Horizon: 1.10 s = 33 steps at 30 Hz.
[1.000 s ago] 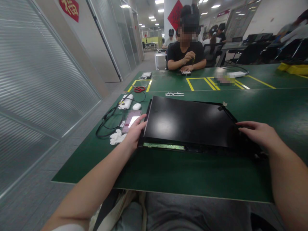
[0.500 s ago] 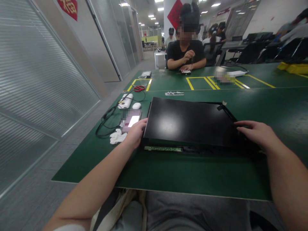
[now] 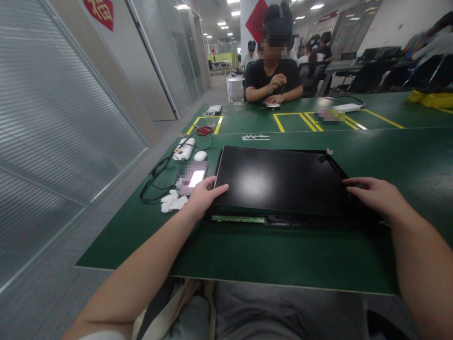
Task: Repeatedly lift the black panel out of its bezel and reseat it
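Head view, left hand (image 3: 203, 196) and right hand (image 3: 375, 196) spread flat on panel (image 3: 279, 182) edges

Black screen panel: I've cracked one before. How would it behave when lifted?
Likely stiff but fragile: the panel is thin, wide and flat. Its glossy face shows glare, possibly slippery. The exposed circuit strip at its near edge looks easily damaged.

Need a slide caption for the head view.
Left hand and right hand touch a black panel on a green table.

bg: glass partition (image 3: 53, 118) w/ blinds L | grey floor (image 3: 42, 283) | ceiling lights (image 3: 235, 13) on | green tables (image 3: 247, 255) | black chairs (image 3: 370, 76) R
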Each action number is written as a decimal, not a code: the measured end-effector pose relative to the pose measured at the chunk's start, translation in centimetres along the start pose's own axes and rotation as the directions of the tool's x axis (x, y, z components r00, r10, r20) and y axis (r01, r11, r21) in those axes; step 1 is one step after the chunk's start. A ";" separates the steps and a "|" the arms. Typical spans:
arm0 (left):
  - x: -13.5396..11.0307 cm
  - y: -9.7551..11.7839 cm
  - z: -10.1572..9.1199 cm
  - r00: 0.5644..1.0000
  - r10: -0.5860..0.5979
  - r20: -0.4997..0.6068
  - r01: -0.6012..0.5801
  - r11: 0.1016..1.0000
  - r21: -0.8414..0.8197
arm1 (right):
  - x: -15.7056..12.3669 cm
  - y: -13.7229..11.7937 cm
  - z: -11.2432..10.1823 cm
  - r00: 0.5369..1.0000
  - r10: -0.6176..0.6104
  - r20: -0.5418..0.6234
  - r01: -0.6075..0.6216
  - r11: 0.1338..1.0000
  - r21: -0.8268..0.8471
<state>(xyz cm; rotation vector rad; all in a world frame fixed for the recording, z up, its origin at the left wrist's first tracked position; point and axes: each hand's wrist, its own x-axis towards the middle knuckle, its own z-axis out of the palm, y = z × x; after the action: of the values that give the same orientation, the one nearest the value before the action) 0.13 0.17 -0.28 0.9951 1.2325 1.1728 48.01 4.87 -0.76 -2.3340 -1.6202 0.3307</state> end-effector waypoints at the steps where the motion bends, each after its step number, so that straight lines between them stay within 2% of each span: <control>1: 0.1 -0.1 0.0 1.000 -0.007 -0.002 0.007 1.000 0.001 | 0.0 0.0 0.0 1.000 0.001 -0.001 -0.001 1.000 -0.002; 11: 0.4 -0.1 -0.3 1.000 0.000 0.000 0.000 0.996 0.089 | -0.1 -0.1 0.0 1.000 -0.012 0.006 0.012 1.000 -0.014; 19: 0.6 -0.3 -0.7 0.987 0.162 -0.002 -0.159 0.972 0.172 | -0.1 0.1 0.5 1.000 0.002 0.003 -0.002 1.000 0.027; 27: -0.1 0.7 -0.3 0.958 0.284 0.037 -0.287 0.943 0.170 | 0.4 1.1 1.2 0.999 -0.007 -0.050 0.016 0.984 0.175; 33: -0.4 1.0 -0.5 0.931 0.362 0.052 -0.364 0.904 0.226 | 0.4 1.0 0.9 0.994 0.085 -0.070 -0.057 0.940 0.335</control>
<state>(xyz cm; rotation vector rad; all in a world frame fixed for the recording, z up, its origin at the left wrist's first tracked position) -0.44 -0.05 0.74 1.4524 1.2287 1.3262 48.72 5.04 -1.96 -2.1207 -1.3254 0.4758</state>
